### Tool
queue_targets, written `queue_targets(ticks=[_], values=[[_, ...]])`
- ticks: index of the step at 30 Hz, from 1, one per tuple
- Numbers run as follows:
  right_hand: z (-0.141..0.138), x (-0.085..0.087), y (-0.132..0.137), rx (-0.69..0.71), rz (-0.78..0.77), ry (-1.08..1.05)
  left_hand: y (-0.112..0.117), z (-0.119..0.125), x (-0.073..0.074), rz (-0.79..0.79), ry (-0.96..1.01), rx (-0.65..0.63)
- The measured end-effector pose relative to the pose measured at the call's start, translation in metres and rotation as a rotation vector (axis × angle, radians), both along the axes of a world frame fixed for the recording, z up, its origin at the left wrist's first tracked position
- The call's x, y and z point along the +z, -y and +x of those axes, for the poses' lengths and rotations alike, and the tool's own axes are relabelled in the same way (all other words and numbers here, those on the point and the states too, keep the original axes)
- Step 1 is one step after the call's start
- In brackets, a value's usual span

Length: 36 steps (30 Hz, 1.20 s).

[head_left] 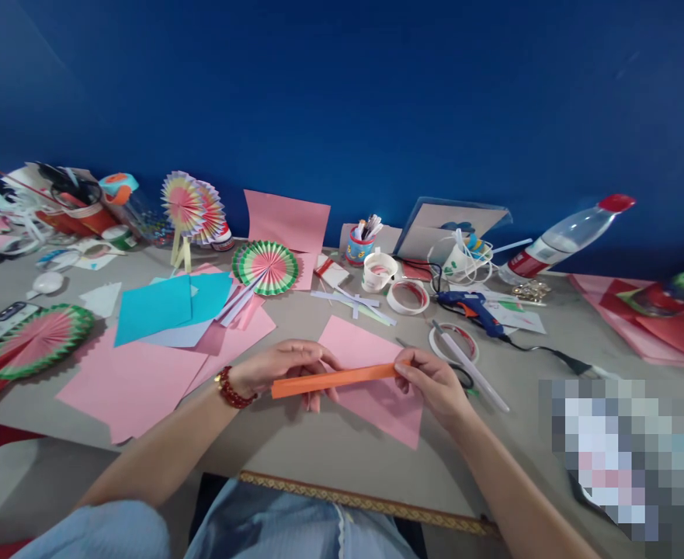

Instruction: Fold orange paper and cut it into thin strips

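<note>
Two hands on one orange strip, held level just above a pink sheet, mid-bench, close to the body. Gripped at L end by left hand: thumb on top, fingers curled under, bead bracelet at the wrist. Pinched at R end by right hand, fingertips closed tight on the tip. Neither hand loose, nothing else held.

Step in hand, by the look of it: stretching or smoothing a narrow folded strip btw. two pinches. Prob. mid-crease, though no telling how many layers. Not touching the sheet, as far as can be seen.

Next move calls for a firm grip at both ends, edges lined up, and even pressure along the length, so no skew in the fold. Thin paper, so easy to buckle in the middle w/ any push inward.

Around: glue gun and tape roll just beyond right hand, pleated fan and blue paper off to L, bottle lying far R by the wall.
</note>
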State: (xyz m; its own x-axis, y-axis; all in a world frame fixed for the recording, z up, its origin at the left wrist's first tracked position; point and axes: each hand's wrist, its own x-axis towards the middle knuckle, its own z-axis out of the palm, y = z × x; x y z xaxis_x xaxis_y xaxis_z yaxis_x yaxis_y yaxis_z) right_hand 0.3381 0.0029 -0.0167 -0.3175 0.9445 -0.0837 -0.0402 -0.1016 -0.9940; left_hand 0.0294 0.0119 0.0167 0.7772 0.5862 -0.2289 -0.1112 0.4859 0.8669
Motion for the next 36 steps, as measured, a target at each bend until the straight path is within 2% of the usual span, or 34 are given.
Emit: queue_targets(ticks=[4, 7, 11, 17, 20, 24, 29, 36], values=[[-0.002, 0.003, 0.001, 0.006, -0.038, 0.014, -0.003, 0.000, -0.008, -0.097, 0.208, 0.117], [-0.003, 0.004, 0.002, 0.002, -0.078, 0.016, 0.001, 0.006, -0.014, -0.091, 0.280, 0.226], [-0.004, 0.002, 0.002, 0.013, -0.073, 0.023, 0.008, 0.016, -0.013, 0.032, 0.212, 0.335], [-0.003, -0.002, 0.001, 0.021, -0.103, 0.017, 0.008, 0.016, -0.009, 0.218, 0.067, 0.671], [-0.002, -0.003, 0.001, 0.041, -0.147, -0.013, 0.007, 0.012, -0.007, 0.273, 0.015, 0.765], [-0.001, -0.002, 0.001, 0.063, -0.185, -0.036, 0.006, 0.009, -0.007, 0.310, -0.008, 0.788], [-0.005, 0.002, 0.003, 0.117, -0.199, -0.030, 0.005, 0.011, -0.011, 0.225, 0.082, 0.817], [-0.014, 0.008, 0.009, 0.184, -0.229, -0.019, 0.015, 0.027, -0.013, 0.164, 0.023, 0.622]])
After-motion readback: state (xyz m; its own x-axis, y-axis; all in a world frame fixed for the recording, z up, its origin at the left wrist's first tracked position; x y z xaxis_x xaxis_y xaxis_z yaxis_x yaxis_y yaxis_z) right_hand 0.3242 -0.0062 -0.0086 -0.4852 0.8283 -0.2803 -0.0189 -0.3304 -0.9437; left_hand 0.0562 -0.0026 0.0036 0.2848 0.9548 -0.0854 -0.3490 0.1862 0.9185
